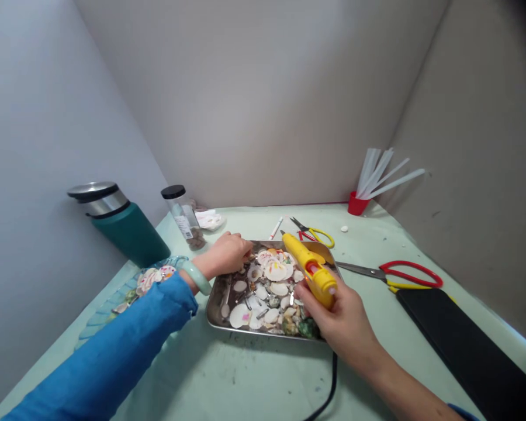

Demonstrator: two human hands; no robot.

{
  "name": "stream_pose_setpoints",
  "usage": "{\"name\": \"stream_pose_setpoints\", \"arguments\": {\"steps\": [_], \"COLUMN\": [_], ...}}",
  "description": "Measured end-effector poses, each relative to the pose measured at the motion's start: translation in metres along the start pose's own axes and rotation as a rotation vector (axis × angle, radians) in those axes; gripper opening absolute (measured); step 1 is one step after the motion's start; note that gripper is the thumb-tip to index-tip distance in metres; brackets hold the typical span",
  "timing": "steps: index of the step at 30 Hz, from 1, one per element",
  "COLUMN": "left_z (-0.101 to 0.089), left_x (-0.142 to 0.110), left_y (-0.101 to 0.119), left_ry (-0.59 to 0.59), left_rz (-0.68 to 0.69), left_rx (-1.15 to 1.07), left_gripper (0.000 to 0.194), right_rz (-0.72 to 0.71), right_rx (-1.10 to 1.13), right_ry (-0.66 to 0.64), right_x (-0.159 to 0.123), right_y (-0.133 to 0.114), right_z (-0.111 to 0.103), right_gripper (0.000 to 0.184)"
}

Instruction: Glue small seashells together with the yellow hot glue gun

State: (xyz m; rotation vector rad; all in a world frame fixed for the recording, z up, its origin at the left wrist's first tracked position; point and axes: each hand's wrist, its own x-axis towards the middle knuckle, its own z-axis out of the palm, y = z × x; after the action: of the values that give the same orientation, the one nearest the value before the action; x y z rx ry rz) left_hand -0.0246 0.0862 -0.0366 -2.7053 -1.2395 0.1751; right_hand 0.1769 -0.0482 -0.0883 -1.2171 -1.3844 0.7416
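Observation:
A yellow hot glue gun (304,257) is gripped in my right hand (339,324), its nozzle pointing away over the far right part of a metal tray (217,298). White, spotted and green seashells (278,286) fill much of that tray. My left hand (228,254), with a pale green bangle (196,278) at the wrist, reaches over the tray's far left corner. Its fingers are bent and closed together; whatever they may hold is hidden. From below the glue gun a black cord (334,380) runs toward the table's near edge.
Left stand a teal flask (131,234), a clear jar (183,216) and a glass dish (99,316) with shells. Behind the tray lie a marker (276,228) and small scissors (318,235). Rightward are large scissors (390,273), a black slab (460,345) and a red cup (358,204) of glue sticks (379,172).

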Motion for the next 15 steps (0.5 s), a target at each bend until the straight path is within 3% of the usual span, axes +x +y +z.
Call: {"name": "stream_pose_setpoints", "arguments": {"steps": [7,12,15], "left_z": [0.010,0.004,-0.001], "left_x": [0.014,0.014,0.015], "left_y": [0.010,0.017,0.030], "left_ry": [0.009,0.060,0.069], "left_rz": [0.020,0.029,0.108], "left_rx": [-0.003,-0.050,-0.104], "left_gripper": [0.017,0.019,0.019], "right_rz": [0.029,0.124,0.187], "right_rx": [0.026,0.132,0.225], "right_ry": [0.056,0.098,0.152], "right_x": [-0.002,-0.004,0.000], "right_y": [-0.001,-0.005,-0.008], "right_z": [0.000,-0.001,-0.002], "right_gripper": [0.023,0.021,0.023]}}
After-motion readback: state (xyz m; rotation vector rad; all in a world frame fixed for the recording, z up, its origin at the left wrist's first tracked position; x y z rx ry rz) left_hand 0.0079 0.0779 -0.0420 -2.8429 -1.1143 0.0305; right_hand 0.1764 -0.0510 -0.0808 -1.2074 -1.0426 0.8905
